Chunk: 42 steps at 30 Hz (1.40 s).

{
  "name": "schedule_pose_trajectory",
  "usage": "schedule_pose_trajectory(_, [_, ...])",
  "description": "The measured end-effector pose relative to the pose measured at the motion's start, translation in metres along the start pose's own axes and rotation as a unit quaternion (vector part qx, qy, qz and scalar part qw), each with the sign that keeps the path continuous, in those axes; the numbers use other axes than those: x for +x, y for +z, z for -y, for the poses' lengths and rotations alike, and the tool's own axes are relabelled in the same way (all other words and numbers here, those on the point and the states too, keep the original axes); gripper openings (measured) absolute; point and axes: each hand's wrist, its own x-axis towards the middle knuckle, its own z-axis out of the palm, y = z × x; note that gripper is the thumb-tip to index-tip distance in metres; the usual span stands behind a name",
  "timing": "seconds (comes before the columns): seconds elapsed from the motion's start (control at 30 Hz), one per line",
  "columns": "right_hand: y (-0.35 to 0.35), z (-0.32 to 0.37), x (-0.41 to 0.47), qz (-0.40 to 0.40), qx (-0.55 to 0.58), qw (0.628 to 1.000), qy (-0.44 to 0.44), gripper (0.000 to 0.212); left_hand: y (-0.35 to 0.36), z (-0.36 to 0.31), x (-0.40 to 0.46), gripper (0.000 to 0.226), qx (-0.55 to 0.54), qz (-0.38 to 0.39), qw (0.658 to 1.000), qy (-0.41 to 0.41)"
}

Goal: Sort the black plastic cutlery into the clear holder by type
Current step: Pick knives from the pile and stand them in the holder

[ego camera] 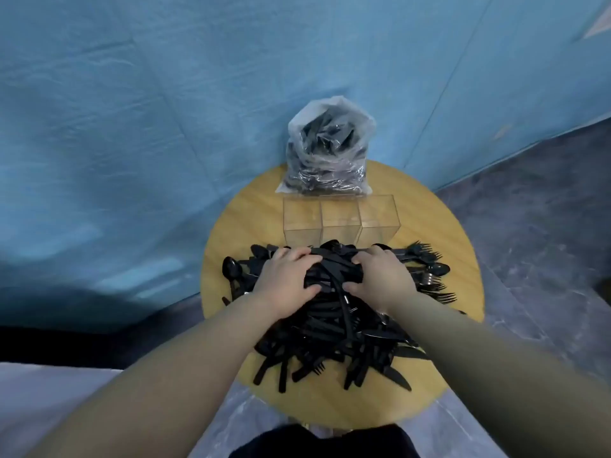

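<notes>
Blue cloth backdrop (pixel 132 127) fills the left and top, creased. Round wooden worktop (pixel 439 385) sits centre frame.

Far left of the pile: a lone spoon (pixel 229 269) lying flat at the edge of the heap, bowl toward the backdrop. Black plastic cutlery pile (pixel 330 338) covers the middle of the worktop, mixed knives, forks and spoons, tangled, handles pointing all ways.

Left hand (pixel 287 280) comes in from lower left, palm down on top of the pile, fingers (pixel 297 256) curled into the cutlery, gripping a bunch. Thumb reaches toward the centre of the heap.

Clear holder (pixel 340 223) stands just behind the pile, three compartments side by side, all three look bare; no cutlery in it. Front edge of the holder is touching or just beside the far edge of the heap, cannot tell which.

Behind the holder, a clear plastic bag (pixel 330 150) of more black cutlery, top open, leaning against the backdrop.

Right hand (pixel 380 279) comes in from lower right, palm down on the same bunch, fingers curled and gripping it, thumb tucked in toward the left hand. Both hands close together, cutlery between them.

Right of the right hand: loose forks (pixel 429 285) fanned out, tines pointing right. A knife (pixel 395 378) lies at the near right edge of the pile.

Grey floor (pixel 545 242) at right. Dark clothing (pixel 324 441) at bottom centre.
</notes>
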Motion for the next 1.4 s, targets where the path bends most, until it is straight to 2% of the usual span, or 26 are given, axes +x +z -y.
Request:
schedule_pose_trajectory(0.1, [0.004,0.001,0.008,0.009,-0.067,0.998,0.001,0.071,0.006,0.003,0.01,0.064,0.01,0.0,1.0,-0.016])
schedule_pose_trajectory(0.27, [0.011,0.003,0.013,-0.024,-0.101,0.995,-0.008,0.058,0.016,0.008,0.016,0.062,0.018,0.001,1.0,-0.019])
schedule_pose_trajectory(0.43, [0.016,0.004,0.016,-0.042,-0.068,0.997,-0.015,0.041,0.014,0.01,0.019,0.059,0.015,-0.014,1.0,-0.018])
schedule_pose_trajectory(0.7, [0.019,0.003,0.027,-0.043,-0.037,0.998,-0.013,0.038,0.015,0.023,0.013,0.065,0.019,-0.027,0.999,-0.038])
schedule_pose_trajectory(1.0, [0.009,0.004,0.025,-0.05,0.023,0.998,0.025,0.022,0.012,0.025,0.017,0.054,0.007,-0.063,0.997,-0.052])
schedule_pose_trajectory(1.17, [-0.005,0.002,0.017,-0.065,0.048,0.996,0.032,0.017,0.006,0.024,0.016,0.043,-0.031,-0.108,0.992,-0.062])
schedule_pose_trajectory(1.23, [-0.012,0.001,0.013,-0.067,0.088,0.993,0.04,0.015,0.0,0.021,0.015,0.037,-0.049,-0.127,0.989,-0.058])
schedule_pose_trajectory(1.3, [-0.018,0.002,0.01,-0.064,0.177,0.98,0.062,0.019,-0.008,0.014,0.015,0.032,-0.089,-0.134,0.985,-0.06])
schedule_pose_trajectory(1.4, [-0.027,0.011,0.006,-0.051,0.361,0.926,0.095,0.018,-0.022,-0.004,0.017,0.031,-0.214,-0.096,0.97,-0.067])
